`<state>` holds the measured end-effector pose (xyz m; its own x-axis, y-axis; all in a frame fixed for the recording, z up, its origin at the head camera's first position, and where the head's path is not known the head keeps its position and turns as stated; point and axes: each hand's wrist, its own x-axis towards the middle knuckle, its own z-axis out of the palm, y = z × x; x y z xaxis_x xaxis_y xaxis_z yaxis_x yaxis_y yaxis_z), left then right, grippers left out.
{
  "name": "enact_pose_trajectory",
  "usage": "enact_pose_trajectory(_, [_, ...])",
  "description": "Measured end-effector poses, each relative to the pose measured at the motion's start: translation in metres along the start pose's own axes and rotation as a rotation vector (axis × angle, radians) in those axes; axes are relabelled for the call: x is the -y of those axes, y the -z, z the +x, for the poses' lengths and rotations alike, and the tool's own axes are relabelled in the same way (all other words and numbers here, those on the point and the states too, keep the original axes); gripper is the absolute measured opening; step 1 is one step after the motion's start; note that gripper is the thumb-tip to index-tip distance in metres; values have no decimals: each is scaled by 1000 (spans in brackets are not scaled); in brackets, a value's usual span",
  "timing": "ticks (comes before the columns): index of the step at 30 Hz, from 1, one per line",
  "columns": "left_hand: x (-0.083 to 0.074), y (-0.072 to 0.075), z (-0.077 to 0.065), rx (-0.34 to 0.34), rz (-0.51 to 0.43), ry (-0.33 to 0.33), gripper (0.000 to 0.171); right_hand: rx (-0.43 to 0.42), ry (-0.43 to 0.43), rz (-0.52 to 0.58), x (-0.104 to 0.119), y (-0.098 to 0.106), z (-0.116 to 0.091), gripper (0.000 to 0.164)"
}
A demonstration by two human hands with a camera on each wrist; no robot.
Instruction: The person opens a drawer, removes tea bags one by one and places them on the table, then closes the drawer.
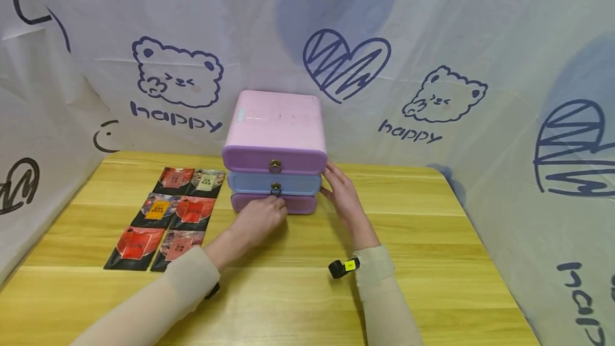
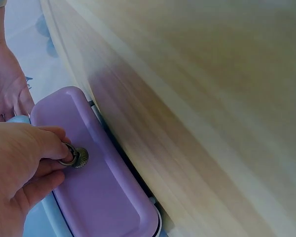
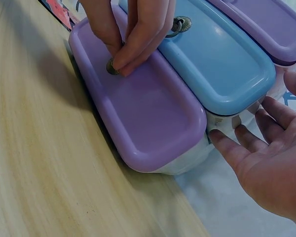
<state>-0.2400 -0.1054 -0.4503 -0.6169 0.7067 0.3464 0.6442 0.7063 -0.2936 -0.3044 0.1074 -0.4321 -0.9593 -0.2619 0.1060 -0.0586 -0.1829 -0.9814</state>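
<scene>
A small three-drawer box (image 1: 281,119) with a pink top stands at the back of the table. Its top and bottom drawers have purple fronts, and the middle drawer (image 3: 217,59) is blue. My left hand (image 1: 261,219) pinches the brass ring pull (image 2: 75,157) of the bottom purple drawer (image 2: 101,197) between thumb and fingers. Along the box's right side, my right hand (image 3: 271,153) rests with spread fingers, its fingertips at the side of the drawers. Ring pulls on the top and middle drawers hang free.
Several flat sachets (image 1: 194,212) with dark and red printing lie in two columns left of the box. The wooden table (image 1: 423,260) reaches back to a white cloth (image 1: 259,25) printed with bears and hearts. Black cameras are strapped at both wrists.
</scene>
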Motion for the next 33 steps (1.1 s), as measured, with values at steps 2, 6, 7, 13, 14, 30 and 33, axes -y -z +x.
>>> enact_pose_trajectory(2, [0,0,0,6,-7,10,14,5,3,5,0,0,0,46])
enact_pose_trajectory(6, [1,1,1,13,-20,28,13,3,-1,8,1,-1,-1,46])
enact_pose_trajectory(7, [0,1,1,11,-26,34,13,2,0,8,2,-1,-1,46])
enact_pose_trajectory(13, [1,3,0,9,-49,64,14,1,2,8,3,-3,-2,46])
enact_pose_trajectory(14, [1,2,0,8,-50,62,13,0,1,9,3,-3,-2,46])
enact_pose_trajectory(30, [-3,-5,-3,-52,-87,62,12,-35,-21,-23,2,5,-9,47])
enact_pose_trajectory(33, [-1,0,-4,-119,-152,147,13,-49,3,-81,11,8,-14,47])
